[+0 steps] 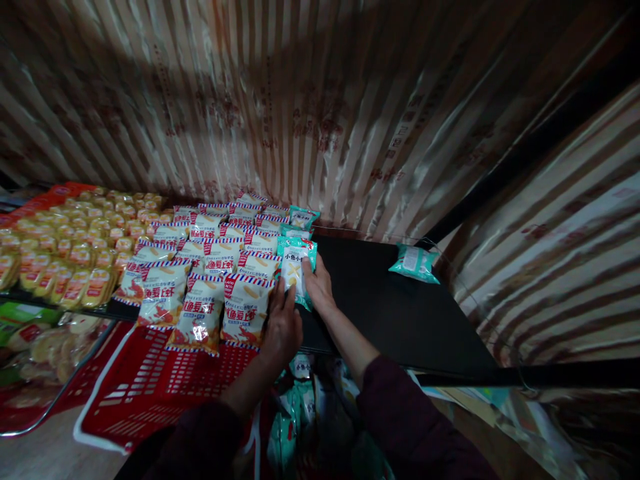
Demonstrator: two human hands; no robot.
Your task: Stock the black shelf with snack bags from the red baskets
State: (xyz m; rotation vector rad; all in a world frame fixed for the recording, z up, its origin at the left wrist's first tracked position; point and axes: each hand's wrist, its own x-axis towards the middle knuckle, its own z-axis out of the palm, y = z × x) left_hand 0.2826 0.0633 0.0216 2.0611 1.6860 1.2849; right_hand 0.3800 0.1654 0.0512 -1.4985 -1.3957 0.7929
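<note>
A teal and white snack bag (293,268) stands between my two hands at the right end of the rows of bags on a black shelf (370,300). My right hand (319,283) is closed on its right edge. At its lower left side, my left hand (284,325) presses with bent fingers, next to a white and red snack bag (245,310). Behind the held bag are more teal bags (303,217), partly hidden. Several white and red bags with striped edges fill the shelf to the left.
Yellow packaged snacks (75,250) sit at the shelf's left. A lone teal bag (414,263) lies at the right. Below are a red basket (135,387) and more teal bags (290,413). Striped sheeting (280,100) hangs behind; a dark post (525,127) slants at the right.
</note>
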